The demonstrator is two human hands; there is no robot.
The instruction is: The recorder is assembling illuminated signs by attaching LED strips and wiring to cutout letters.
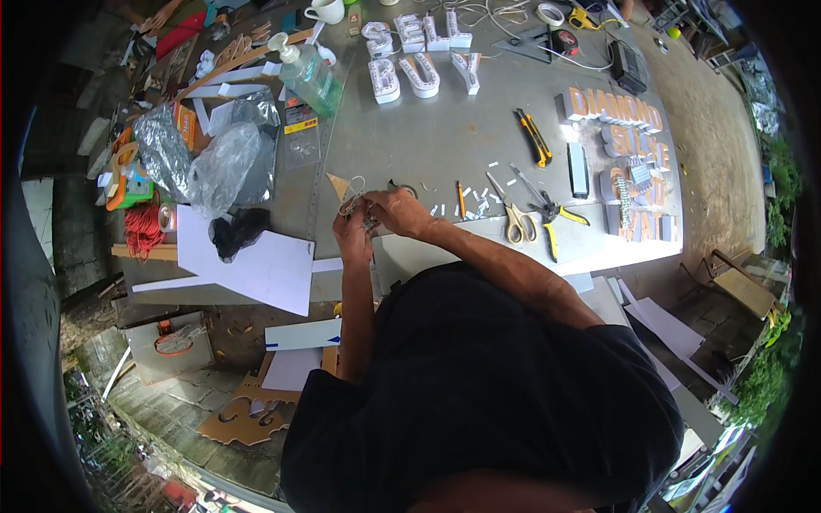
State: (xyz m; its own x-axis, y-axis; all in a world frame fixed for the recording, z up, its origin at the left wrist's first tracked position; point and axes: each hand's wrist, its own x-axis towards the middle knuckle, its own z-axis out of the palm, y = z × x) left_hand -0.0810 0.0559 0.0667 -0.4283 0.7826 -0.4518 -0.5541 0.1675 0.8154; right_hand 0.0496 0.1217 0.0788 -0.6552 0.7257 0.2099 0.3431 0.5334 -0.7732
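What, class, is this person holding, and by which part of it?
A thin, pale wire or cord, held at its bunched part between the left hand and right hand; a loop sticks out.

Outdoor workshop, grey worktable [376,141], utility knife [534,138], scissors [513,208], yellow-handled pliers [552,209], tape measure [564,41], white-sided letters [423,77], leafy plants [770,385] alongside

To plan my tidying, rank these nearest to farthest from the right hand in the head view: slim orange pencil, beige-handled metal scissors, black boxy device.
1. Slim orange pencil: just right of the right hand.
2. Beige-handled metal scissors: farther right, beyond the pencil.
3. Black boxy device: toward the picture's upper right.
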